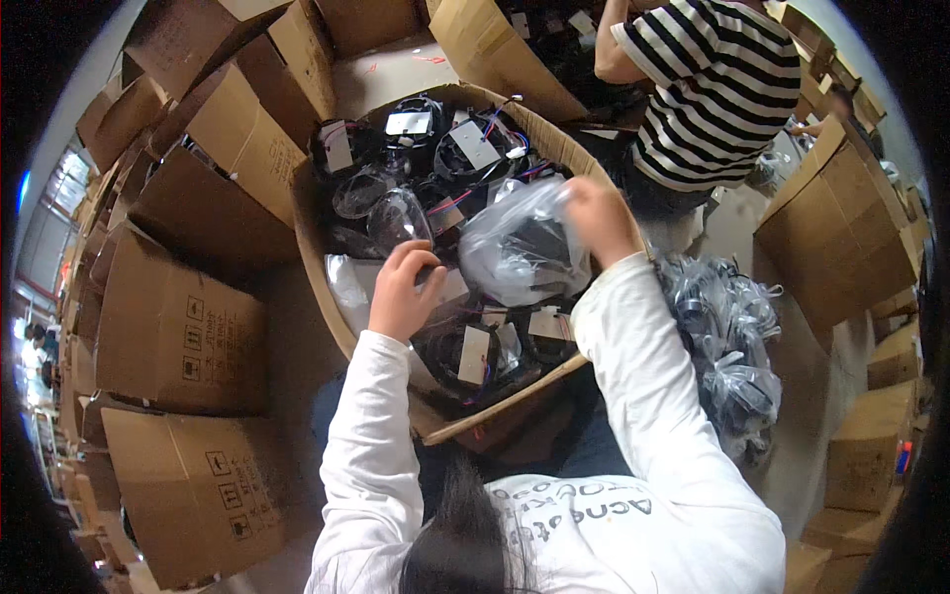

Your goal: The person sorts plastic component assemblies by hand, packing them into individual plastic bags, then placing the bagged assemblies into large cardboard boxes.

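My right hand [601, 220] is closed on the upper right edge of a clear plastic bag [524, 243], which has something dark inside or behind it. My left hand [404, 292] hovers to the left of the bag, fingers loosely bent and thumb apart, with nothing visible in its grasp. Below both hands is a large open cardboard box [332, 302] filled with black round parts [465, 351] that carry white labels and coloured wires. Just beyond my left fingers lies a clear-wrapped round part [399, 220].
Several clear-bagged dark parts [737, 346] are heaped on the floor right of the box. Open cardboard boxes [183, 327] line the left side. A person in a striped shirt [717, 89] works at the upper right, by another open box [495, 49]. More cartons [841, 218] stand on the right.
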Tool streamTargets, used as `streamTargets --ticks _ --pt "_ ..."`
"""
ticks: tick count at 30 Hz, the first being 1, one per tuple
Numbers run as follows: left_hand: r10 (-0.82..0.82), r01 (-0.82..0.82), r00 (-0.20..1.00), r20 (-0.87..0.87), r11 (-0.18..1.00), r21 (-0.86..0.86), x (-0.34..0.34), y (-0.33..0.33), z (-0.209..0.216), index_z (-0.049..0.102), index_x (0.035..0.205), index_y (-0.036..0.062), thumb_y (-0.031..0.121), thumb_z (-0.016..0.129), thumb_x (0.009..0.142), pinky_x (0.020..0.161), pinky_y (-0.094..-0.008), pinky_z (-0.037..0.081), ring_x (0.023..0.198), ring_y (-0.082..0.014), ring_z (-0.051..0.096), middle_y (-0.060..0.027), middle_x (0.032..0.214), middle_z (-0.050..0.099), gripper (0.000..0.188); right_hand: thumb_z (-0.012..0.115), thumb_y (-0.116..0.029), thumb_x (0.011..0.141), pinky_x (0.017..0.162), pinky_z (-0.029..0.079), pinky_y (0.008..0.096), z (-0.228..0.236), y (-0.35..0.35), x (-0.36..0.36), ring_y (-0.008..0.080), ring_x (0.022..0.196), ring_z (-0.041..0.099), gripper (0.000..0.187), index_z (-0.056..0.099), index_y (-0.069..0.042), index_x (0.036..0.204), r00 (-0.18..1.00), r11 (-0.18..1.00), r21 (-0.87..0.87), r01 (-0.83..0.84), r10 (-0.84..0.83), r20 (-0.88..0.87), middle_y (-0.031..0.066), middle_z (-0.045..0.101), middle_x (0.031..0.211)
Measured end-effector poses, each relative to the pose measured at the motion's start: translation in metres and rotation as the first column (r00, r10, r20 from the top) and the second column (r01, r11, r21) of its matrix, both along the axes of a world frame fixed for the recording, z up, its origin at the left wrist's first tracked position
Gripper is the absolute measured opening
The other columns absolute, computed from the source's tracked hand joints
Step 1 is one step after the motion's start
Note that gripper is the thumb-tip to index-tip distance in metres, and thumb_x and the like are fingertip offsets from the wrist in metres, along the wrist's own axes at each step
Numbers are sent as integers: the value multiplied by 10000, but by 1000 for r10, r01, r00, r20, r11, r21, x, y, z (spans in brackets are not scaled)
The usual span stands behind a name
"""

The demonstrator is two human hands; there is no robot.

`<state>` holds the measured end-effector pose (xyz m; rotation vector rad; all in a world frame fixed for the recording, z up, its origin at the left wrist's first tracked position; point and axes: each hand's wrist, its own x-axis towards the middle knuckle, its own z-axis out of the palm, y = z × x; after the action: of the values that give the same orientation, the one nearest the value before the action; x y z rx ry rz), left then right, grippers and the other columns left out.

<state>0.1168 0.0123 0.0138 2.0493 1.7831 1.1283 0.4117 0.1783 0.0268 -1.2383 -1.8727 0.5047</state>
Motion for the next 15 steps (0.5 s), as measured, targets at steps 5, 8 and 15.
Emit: streamTargets --ticks 5,8,15 --pt "365 -373 927 -86 921 -114 -45 24 -41 526 1398 72 327 755 897 1183 -464 328 1407 -435 389 -256 1512 383 607 590 -75 969 812 569 313 96 -5 74 203 913 730 275 739 -43 1198 835 841 331 428 -228 -500 101 783 1025" --pt "490 -491 871 -33 870 -46 -82 44 -45 508 1397 46 374 753 876 1183 -494 322 1425 -457 360 -287 1531 346 663 589 -1 975 740 532 220 138 -48 81 84 872 673 356 667 -20 1321 731 896 301 327 -38 -681 97 754 1016" --pt "459 -447 888 -31 846 -290 -59 89 -41 238 1631 199 514 822 798 1181 -544 335 1462 -582 275 -336 1656 89 1065 565 -24 1008 918 571 388 161 -85 51 294 1007 725 548 415 -20 1535 602 940 326 103 202 -773 284 697 1179"
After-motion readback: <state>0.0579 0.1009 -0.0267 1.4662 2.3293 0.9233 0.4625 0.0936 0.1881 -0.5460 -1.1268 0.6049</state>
